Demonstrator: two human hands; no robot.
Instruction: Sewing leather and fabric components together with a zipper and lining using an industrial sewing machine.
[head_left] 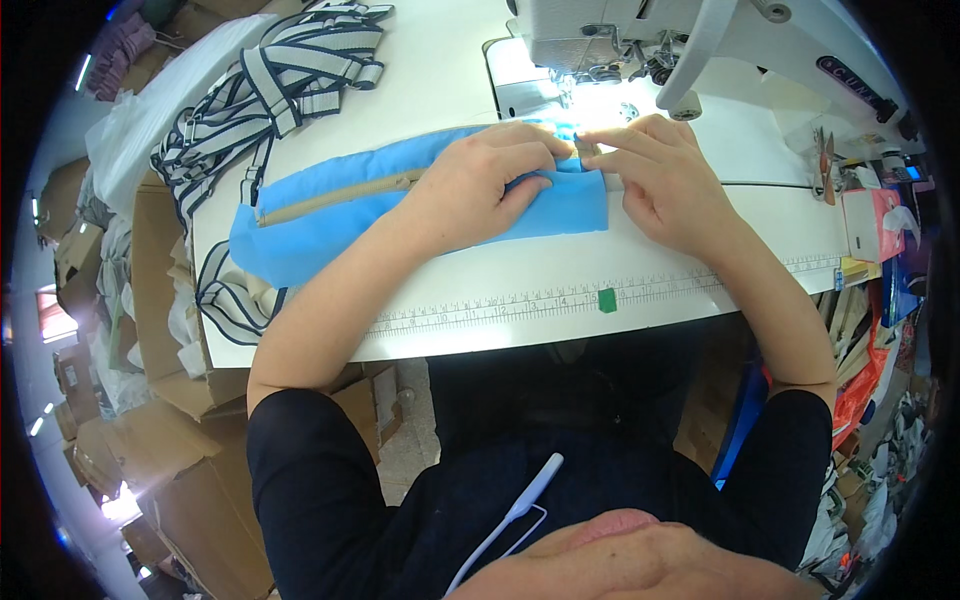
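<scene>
White sewing table [600, 270] amid cardboard boxes; blue fabric piece [330, 215] with a tan zipper lies lengthwise left to right, its right end under the sewing machine [640, 40]; left hand [480, 185] presses flat on it; right hand [660, 170] pinches that end beside the needle.
</scene>
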